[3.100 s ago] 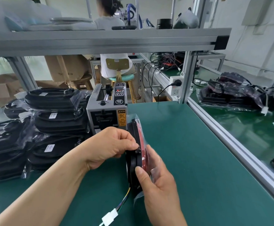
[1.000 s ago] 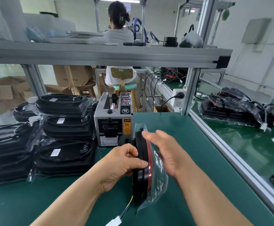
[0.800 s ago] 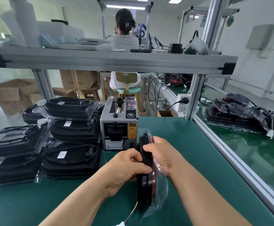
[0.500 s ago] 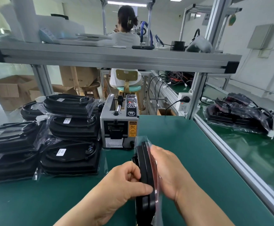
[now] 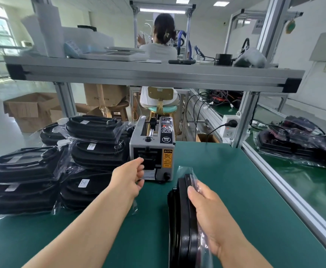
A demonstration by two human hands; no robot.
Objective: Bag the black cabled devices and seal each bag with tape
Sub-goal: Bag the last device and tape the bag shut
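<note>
A black cabled device (image 5: 182, 225) stands on edge on the green mat, inside a clear plastic bag (image 5: 194, 177). My right hand (image 5: 210, 211) grips it from the right, fingers wrapped over its top edge and the bag. My left hand (image 5: 129, 180) is stretched forward to the grey tape dispenser (image 5: 158, 149), with thumb and curled fingers at its front outlet. No piece of tape is visible between the fingers. The device's cable is out of view.
Stacks of bagged black devices (image 5: 96, 151) fill the table's left side, right up against the dispenser. An aluminium rail (image 5: 286, 192) bounds the mat on the right, with more bagged devices (image 5: 297, 140) beyond it. A shelf beam (image 5: 154, 74) crosses overhead. A person sits at the far bench.
My left hand has let go of the device and moved forward to the dispenser's outlet. My right hand now holds the bagged device alone, nearer to me.
</note>
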